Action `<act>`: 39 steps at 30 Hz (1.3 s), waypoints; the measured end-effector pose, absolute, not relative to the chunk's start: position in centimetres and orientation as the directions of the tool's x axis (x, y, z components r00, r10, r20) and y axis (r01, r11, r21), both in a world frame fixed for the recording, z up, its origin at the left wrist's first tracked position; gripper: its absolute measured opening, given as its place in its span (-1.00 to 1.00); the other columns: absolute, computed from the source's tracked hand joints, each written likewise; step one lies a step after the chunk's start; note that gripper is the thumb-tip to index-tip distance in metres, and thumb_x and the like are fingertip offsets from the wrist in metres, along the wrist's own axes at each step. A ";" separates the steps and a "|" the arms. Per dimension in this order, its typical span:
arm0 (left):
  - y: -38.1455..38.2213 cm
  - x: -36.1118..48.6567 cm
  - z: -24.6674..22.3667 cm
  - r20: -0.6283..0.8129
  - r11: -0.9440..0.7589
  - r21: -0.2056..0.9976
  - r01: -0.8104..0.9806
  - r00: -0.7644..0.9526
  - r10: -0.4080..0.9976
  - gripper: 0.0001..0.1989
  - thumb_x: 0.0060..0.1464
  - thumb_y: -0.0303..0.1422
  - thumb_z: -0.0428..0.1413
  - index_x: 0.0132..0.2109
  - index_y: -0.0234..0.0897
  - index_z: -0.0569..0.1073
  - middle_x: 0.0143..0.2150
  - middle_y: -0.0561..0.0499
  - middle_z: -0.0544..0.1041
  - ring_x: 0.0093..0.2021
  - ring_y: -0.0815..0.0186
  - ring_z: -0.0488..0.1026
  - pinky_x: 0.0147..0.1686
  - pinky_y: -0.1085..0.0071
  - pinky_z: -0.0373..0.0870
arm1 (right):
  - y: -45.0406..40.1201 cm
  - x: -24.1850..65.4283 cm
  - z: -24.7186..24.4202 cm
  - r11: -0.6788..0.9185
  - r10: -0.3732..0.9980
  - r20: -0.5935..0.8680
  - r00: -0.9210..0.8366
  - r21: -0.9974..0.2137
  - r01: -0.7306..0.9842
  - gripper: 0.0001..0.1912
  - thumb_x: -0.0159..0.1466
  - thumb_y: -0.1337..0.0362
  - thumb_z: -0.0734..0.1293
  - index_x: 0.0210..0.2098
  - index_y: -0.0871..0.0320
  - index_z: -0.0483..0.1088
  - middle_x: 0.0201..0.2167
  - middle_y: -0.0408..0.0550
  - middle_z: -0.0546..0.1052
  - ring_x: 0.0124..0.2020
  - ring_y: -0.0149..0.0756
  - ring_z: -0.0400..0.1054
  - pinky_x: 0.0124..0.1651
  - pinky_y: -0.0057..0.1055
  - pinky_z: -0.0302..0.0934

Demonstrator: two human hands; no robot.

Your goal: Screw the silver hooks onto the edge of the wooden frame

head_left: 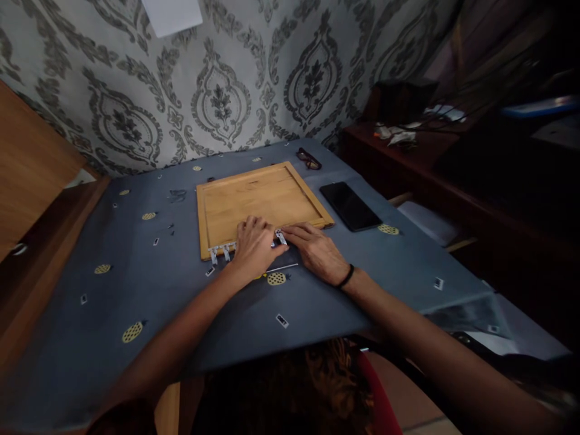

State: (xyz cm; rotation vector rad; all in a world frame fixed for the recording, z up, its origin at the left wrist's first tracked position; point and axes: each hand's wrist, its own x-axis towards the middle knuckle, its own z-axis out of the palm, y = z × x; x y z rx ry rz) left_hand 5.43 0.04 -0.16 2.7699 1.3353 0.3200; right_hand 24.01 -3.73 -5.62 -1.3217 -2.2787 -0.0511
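Observation:
A wooden board with a raised frame (254, 196) lies flat on the table. Several small silvery-white strips (226, 252) hang over its near edge. Across that edge bends my left hand (256, 244), closed, fingers curled on the board and thumb stretched to the right. My right hand (317, 251), a dark band at its wrist, has its fingertips together at another silvery-white strip (281, 237) by the left thumb. What lies beneath my palms is hidden. A thin pale line (283, 267) shows just in front of the board; its nature is unclear.
The table has a blue-grey cloth (181, 308) printed with pineapples. To the board's right lies a black phone (350, 205), with eyeglasses (309, 159) behind it. Patterned wall covering rises at the back. Wooden furniture (36, 163) stands left, a dark red surface (385, 151) right.

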 end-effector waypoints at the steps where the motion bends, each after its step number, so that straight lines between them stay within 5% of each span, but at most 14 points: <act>1: 0.1 5.4 -0.2 0.161 -0.625 0.142 0.768 0.605 0.780 -0.65 0.17 -0.11 0.24 -0.10 -0.33 0.55 -0.03 -0.17 0.51 0.09 -0.02 0.33 0.06 0.06 0.28 | -3.7 24.0 -5.6 0.528 0.805 0.437 -0.402 -0.216 0.821 -0.52 0.34 0.47 0.20 0.20 0.12 0.42 0.12 0.06 0.56 0.11 -0.08 0.37 0.14 -0.04 0.38; 14: 0.4 5.4 -0.3 0.160 -0.642 0.143 0.753 0.623 0.766 -0.66 0.14 -0.12 0.27 -0.12 -0.32 0.55 -0.03 -0.14 0.53 0.10 0.02 0.35 0.02 0.12 0.26 | -4.2 24.2 -4.8 0.532 0.787 0.487 -0.379 -0.225 0.816 -0.55 0.36 0.49 0.16 0.16 0.15 0.43 0.10 0.10 0.56 0.08 -0.09 0.41 0.14 -0.04 0.39; 18: 0.4 5.3 0.0 0.149 -0.648 0.153 0.746 0.631 0.761 -0.69 0.17 -0.16 0.26 -0.11 -0.34 0.55 -0.02 -0.17 0.53 0.12 0.01 0.36 0.04 0.09 0.27 | -6.7 23.3 -3.3 0.486 0.749 0.609 -0.263 -0.234 0.842 -0.73 0.42 0.28 0.21 0.00 0.21 0.48 -0.13 0.14 0.59 -0.11 -0.12 0.47 -0.04 -0.16 0.41; 20: 0.4 5.3 0.1 0.142 -0.654 0.160 0.739 0.639 0.756 -0.69 0.20 -0.15 0.23 -0.12 -0.34 0.56 -0.02 -0.18 0.54 0.13 0.01 0.36 0.04 0.09 0.26 | -8.2 22.0 -2.7 0.541 0.772 0.528 -0.354 -0.251 0.803 -0.77 0.44 0.22 0.22 -0.08 0.15 0.48 -0.27 0.01 0.59 -0.26 -0.24 0.49 -0.19 -0.33 0.40; 23: 0.5 5.3 0.2 0.119 -0.643 0.172 0.746 0.632 0.765 -0.67 0.18 -0.13 0.24 -0.11 -0.33 0.56 0.01 -0.16 0.54 0.15 0.02 0.36 0.07 0.09 0.26 | -9.7 19.3 -2.5 0.583 0.799 0.333 -0.501 -0.225 0.781 -0.80 0.44 0.25 0.23 -0.04 0.16 0.45 -0.13 0.01 0.60 -0.17 -0.27 0.53 -0.19 -0.40 0.38; 29: 0.6 5.5 0.3 0.103 -0.620 0.169 0.766 0.612 0.784 -0.65 0.13 -0.11 0.28 -0.11 -0.31 0.57 0.03 -0.14 0.54 0.15 0.03 0.35 0.08 0.12 0.25 | -9.9 16.2 -2.5 0.494 0.869 0.102 -0.484 -0.127 0.860 -0.78 0.42 0.35 0.24 0.03 0.18 0.40 -0.08 0.05 0.56 -0.17 -0.26 0.52 -0.28 -0.40 0.30; 35: 0.6 5.5 0.4 0.090 -0.613 0.167 0.772 0.607 0.790 -0.68 0.13 -0.10 0.28 -0.15 -0.26 0.56 0.00 -0.13 0.54 0.12 0.05 0.34 0.05 0.13 0.23 | -10.3 18.4 -1.3 0.543 0.839 0.001 -0.544 -0.065 0.837 -0.89 0.38 0.42 0.26 -0.18 0.16 0.42 -0.19 -0.01 0.53 -0.45 -0.35 0.44 -0.49 -0.40 0.12; 39: 0.7 5.4 0.1 0.108 -0.629 0.173 0.758 0.620 0.777 -0.67 0.19 -0.09 0.22 -0.12 -0.29 0.55 -0.02 -0.13 0.53 0.12 0.05 0.34 0.04 0.14 0.22 | -10.8 22.8 1.1 0.530 0.848 0.176 -0.500 -0.304 0.791 -0.87 0.43 0.32 0.23 -0.22 0.12 0.40 -0.29 -0.06 0.53 -0.43 -0.37 0.44 -0.42 -0.43 0.23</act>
